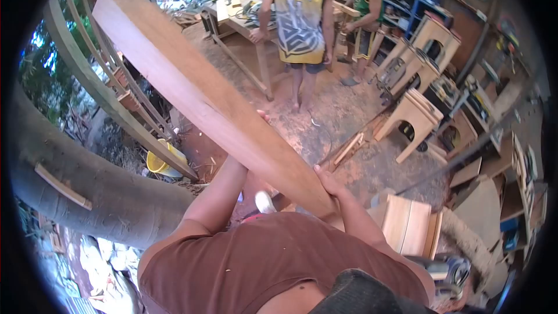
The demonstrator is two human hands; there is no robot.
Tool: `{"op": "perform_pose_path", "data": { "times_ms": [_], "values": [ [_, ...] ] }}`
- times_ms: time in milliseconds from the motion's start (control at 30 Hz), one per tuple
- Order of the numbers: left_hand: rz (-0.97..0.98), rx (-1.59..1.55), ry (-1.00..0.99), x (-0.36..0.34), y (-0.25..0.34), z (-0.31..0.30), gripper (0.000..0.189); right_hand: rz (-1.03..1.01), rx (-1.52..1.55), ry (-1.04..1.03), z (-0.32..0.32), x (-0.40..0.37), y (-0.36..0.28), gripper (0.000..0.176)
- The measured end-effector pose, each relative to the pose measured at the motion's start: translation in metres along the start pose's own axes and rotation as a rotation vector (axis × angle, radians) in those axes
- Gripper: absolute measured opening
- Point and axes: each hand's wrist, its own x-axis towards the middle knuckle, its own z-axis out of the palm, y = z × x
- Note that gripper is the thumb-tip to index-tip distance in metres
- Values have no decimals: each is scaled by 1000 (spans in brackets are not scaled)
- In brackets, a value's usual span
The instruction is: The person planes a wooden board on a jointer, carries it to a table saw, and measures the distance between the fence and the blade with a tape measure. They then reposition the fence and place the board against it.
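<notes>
A long, thick wooden beam slants across the view, its far end raised at the upper left and its near end close to my chest. Underneath its middle, my left hand supports it; only some fingertips show past the far edge, and the palm is hidden by the wood. My right hand grips the beam near its lower end, thumb along the edge, with the other fingers mostly out of sight.
A person in a yellow jersey stands ahead by a workbench, and another in green is farther right. Wooden stools line the right side. A large log and a yellow bucket are at left.
</notes>
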Motion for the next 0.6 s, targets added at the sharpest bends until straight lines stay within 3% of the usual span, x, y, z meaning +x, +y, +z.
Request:
{"op": "perform_pose_path", "data": {
  "times_ms": [67, 133, 167, 233, 300, 367, 433, 533, 567, 600],
  "values": [
    [137, -27, -40, 12, 28, -31, 42, 47, -61, -16, -20, 58, -32, 76],
    [308, -84, 237, 23, 66, -101, 42, 86, -116, -29, -35, 111, -79, 79],
    [321, -81, 248, 28, 85, -134, 42, 136, -68, -27, -38, 129, -103, 81],
    [256, -79, 18, 67, 132, -186, 46, 251, -100, -24, -52, 195, -123, 84],
    [398, 5, 710, 81, 164, -218, 47, 284, -256, -72, -79, 262, -135, 87],
    [405, -63, 814, 107, 205, -223, 47, 279, -306, -166, -78, 291, -173, 87],
    [419, -131, 900, 130, 241, -257, 46, 254, -148, -372, -87, 316, -246, 82],
    [254, -160, 911, 162, 283, -338, 40, 429, -214, -298, -85, 370, -346, 81],
    [254, -163, 924, 175, 294, -362, 40, 436, -212, -309, -86, 411, -334, 81],
    [230, -189, 948, 190, 307, -390, 41, 503, 66, -386, -87, 465, -306, 80]
  ]
}}
